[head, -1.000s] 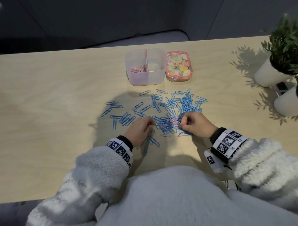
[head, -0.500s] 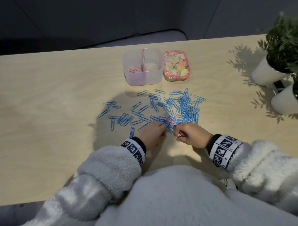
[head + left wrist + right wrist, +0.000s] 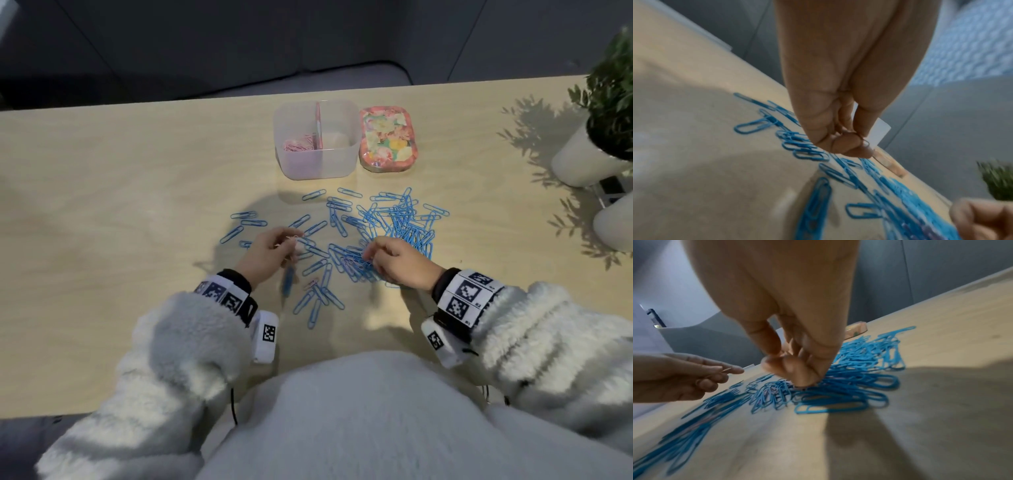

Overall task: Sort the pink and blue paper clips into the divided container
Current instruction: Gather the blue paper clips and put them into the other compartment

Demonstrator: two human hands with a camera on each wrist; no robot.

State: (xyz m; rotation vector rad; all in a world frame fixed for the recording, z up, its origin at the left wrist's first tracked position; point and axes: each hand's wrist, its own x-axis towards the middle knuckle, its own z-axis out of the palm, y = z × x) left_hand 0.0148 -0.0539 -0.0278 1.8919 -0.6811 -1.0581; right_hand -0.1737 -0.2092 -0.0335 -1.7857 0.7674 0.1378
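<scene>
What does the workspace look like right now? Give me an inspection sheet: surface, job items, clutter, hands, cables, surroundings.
Surface: light wooden table, with shadows across it.
Job's things: divided container at the far side, pink clips in its left compartment, right compartment looks bare; blue clips scattered and heaped in the middle; one stray pink clip on the table.
Clutter: floral tin right of the container.
Grippers: left hand pinches a small pink clip; right hand has curled fingers down in the blue heap, its catch unclear.
Cables: thin black cord by the left sleeve.
Surroundings: potted plant and another white pot at right; dark wall behind.
</scene>
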